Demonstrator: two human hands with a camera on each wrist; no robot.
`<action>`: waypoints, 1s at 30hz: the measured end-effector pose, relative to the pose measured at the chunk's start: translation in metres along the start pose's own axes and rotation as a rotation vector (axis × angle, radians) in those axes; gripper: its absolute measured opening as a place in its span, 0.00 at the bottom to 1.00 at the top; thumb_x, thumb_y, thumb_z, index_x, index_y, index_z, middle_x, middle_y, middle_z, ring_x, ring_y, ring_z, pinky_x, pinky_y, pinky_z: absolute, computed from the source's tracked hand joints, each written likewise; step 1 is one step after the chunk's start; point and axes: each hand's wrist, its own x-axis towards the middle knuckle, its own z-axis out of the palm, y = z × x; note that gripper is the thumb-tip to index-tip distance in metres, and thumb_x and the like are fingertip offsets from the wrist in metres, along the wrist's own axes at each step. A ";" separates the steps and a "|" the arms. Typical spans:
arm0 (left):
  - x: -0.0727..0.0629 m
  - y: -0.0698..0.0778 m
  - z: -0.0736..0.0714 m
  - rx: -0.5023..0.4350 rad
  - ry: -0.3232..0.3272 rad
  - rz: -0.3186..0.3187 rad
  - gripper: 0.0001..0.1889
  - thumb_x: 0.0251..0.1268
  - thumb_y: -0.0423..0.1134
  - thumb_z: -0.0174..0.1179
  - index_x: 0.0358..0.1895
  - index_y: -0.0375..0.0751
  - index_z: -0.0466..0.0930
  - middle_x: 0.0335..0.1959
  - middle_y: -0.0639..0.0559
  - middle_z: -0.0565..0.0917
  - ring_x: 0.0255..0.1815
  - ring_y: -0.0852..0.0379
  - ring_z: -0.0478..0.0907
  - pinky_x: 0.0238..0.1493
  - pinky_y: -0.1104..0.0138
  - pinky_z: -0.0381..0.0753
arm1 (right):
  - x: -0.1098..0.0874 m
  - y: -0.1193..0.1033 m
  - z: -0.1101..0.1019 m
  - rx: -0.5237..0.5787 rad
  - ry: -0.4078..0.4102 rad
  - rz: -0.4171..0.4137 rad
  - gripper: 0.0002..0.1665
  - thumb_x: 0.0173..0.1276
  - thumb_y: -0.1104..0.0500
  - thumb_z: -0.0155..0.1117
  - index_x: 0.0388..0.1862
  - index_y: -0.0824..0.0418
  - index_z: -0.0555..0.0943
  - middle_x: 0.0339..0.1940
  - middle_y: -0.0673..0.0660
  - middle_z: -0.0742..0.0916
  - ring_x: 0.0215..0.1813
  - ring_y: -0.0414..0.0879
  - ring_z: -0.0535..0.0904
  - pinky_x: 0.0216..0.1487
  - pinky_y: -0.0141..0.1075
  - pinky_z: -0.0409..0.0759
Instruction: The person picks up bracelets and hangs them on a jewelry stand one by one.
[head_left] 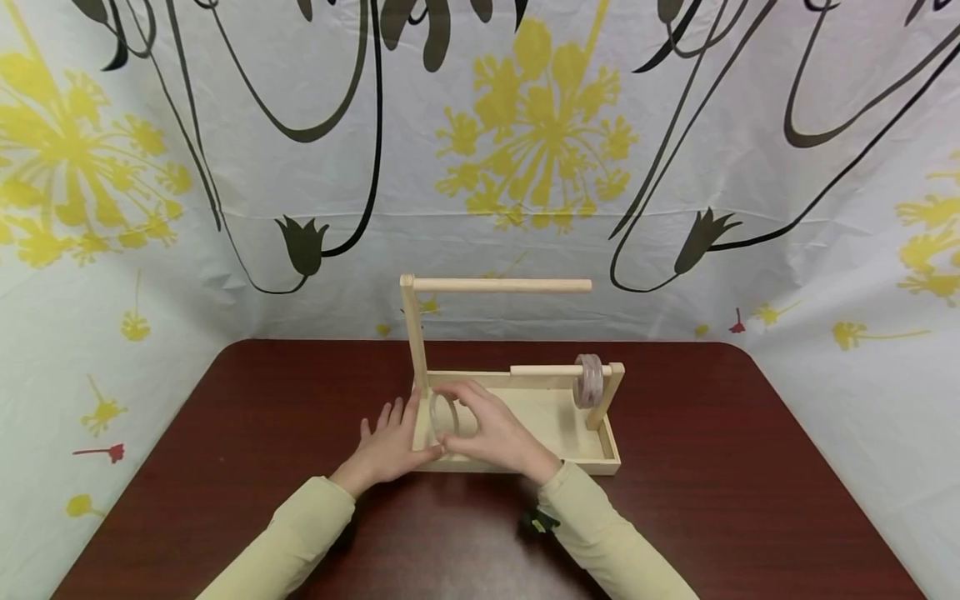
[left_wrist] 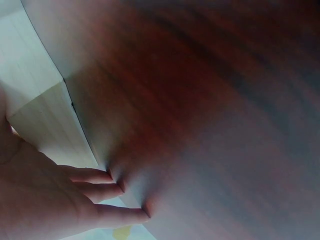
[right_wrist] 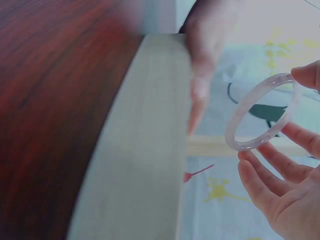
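A pale translucent bangle (right_wrist: 240,117) is pinched between the thumb and fingers of my right hand (head_left: 491,429), over the left part of the wooden tray (head_left: 517,467). My left hand (head_left: 390,446) lies against the tray's left end, its fingers straight and spread, its thumb at the front left corner. In the left wrist view, the fingertips (left_wrist: 145,212) reach down to the table beside the tray's wall. More bangles (head_left: 588,382) of similar look hang together on the lower rod (head_left: 543,371), near the right post.
A taller wooden post (head_left: 414,333) at the tray's left carries an upper rod (head_left: 502,286) that points right. A short post (head_left: 609,392) bears the lower rod. The dark red table (head_left: 712,433) ends at a patterned cloth (head_left: 540,167). A dark object (head_left: 542,521) shows beneath my right sleeve.
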 end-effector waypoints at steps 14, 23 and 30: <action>0.002 0.000 0.000 -0.011 0.002 -0.013 0.57 0.56 0.72 0.56 0.79 0.43 0.38 0.71 0.26 0.55 0.72 0.29 0.47 0.60 0.29 0.44 | 0.006 -0.023 -0.017 -0.030 0.074 -0.094 0.35 0.57 0.56 0.71 0.64 0.59 0.72 0.59 0.50 0.78 0.57 0.45 0.75 0.57 0.41 0.73; 0.002 0.000 0.002 -0.018 0.014 -0.023 0.57 0.57 0.71 0.56 0.79 0.43 0.37 0.71 0.25 0.54 0.72 0.29 0.47 0.60 0.29 0.43 | 0.008 -0.023 -0.037 -0.152 0.085 -0.122 0.35 0.56 0.55 0.72 0.63 0.59 0.72 0.59 0.52 0.77 0.60 0.44 0.74 0.59 0.40 0.72; 0.002 0.001 0.002 -0.023 0.026 -0.019 0.56 0.58 0.69 0.58 0.78 0.41 0.39 0.71 0.24 0.54 0.72 0.28 0.47 0.60 0.29 0.44 | 0.007 -0.015 -0.056 -0.334 0.086 -0.112 0.34 0.56 0.52 0.71 0.62 0.57 0.72 0.57 0.53 0.78 0.55 0.46 0.76 0.56 0.46 0.71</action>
